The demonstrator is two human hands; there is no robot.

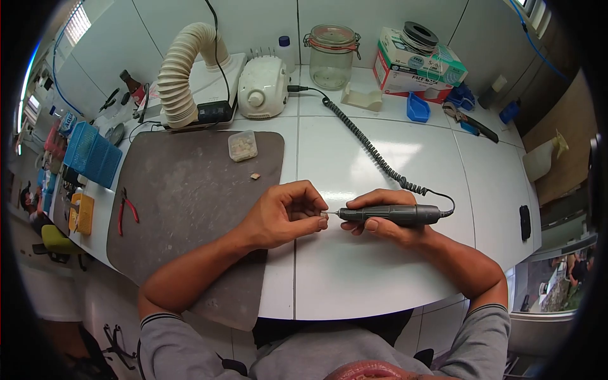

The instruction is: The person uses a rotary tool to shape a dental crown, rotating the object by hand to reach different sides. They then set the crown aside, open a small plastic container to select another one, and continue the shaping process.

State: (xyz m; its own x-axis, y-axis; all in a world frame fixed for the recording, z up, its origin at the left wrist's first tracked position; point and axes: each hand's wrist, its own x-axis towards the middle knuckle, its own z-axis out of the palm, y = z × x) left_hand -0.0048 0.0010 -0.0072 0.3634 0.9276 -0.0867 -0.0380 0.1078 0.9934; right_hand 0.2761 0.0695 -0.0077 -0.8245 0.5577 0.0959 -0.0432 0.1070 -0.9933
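Observation:
My right hand (396, 221) is wrapped round a dark grey rotary handpiece (405, 215), held level with its thin metal bit pointing left. My left hand (288, 212) is closed in a pinch at the end of that bit. A tiny pale piece shows between the left thumb and fingertips; its kind is too small to tell. From the handpiece's right end, a black coiled cord (370, 145) runs back to a white control unit (263, 87). A small tan piece (255, 177) lies on the grey mat (183, 183), near a clear plastic box (242, 146) of pale bits.
Red-handled pliers (128, 212) lie on the mat's left side. A ribbed white hose (183, 69) arches at the back, near a glass jar (332, 57) and stacked boxes (415, 66). Blue baskets (92, 152) stand left; a cutter (472, 121) lies back right.

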